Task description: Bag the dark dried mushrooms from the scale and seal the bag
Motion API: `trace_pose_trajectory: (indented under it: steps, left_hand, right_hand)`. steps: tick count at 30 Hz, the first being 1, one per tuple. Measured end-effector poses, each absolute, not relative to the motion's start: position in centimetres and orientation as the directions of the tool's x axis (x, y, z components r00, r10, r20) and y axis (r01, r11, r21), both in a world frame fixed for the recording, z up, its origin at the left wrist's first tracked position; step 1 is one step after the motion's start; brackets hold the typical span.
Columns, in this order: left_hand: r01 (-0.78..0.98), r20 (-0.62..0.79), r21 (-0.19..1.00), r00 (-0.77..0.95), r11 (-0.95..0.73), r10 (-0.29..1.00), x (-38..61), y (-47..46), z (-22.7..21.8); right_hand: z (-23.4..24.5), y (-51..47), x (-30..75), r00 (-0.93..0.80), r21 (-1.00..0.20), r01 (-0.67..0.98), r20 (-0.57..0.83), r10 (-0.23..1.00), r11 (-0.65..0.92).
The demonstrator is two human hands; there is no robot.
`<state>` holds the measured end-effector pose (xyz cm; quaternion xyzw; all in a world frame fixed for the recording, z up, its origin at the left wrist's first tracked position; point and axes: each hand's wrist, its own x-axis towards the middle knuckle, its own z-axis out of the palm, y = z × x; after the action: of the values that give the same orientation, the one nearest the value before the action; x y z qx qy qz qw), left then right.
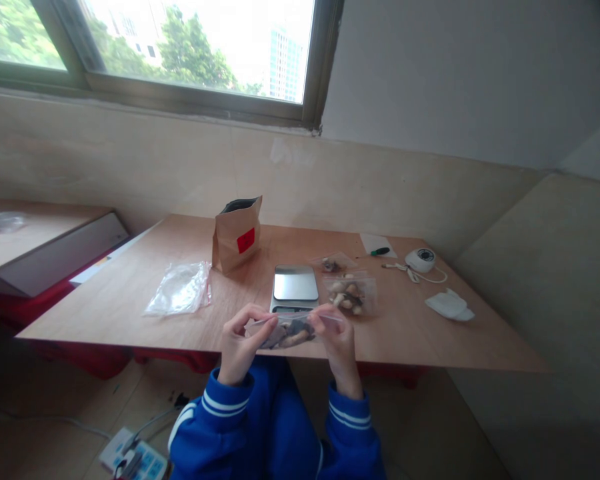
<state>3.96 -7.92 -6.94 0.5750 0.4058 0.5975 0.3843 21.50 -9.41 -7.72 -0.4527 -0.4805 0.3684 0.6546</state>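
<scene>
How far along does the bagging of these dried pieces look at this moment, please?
Two filled clear bags, one larger and one smaller, already lie beside the scale. In hand: the left hand and right hand pinch the top edge of a third filled bag; whether it is sealed is unclear. Left: a stack of empty bags and the open paper pouch.
</scene>
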Motion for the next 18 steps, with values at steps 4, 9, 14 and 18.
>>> trace_pose_trajectory:
  steps: [4, 9, 14, 18]
  left_hand:
    - [-0.003, 0.358, 0.933, -0.058, -0.359, 0.932, 3.94, -7.91, -6.73]
    - [-0.013, 0.335, 0.942, -0.022, -0.336, 0.942, 3.81, -7.8, -6.72]
    - [-0.05, 0.314, 0.948, -0.018, -0.314, 0.949, 3.97, -7.72, -6.92]
    - [-0.092, 0.288, 0.956, 0.092, -0.28, 0.953, 3.87, -7.54, -6.64]
  right_hand:
    - [-8.12, -9.48, 21.9, 0.186, -0.962, -0.093, 0.235, 0.954, 0.256]
    - [-7.97, -9.51, 21.71, 0.072, -0.963, -0.096, 0.244, 0.967, 0.251]
    - [-7.78, -9.23, 21.23, 0.136, -0.935, -0.032, 0.346, 0.928, 0.353]
    - [-7.69, -9.22, 21.23, 0.148, -0.94, -0.032, 0.333, 0.931, 0.341]
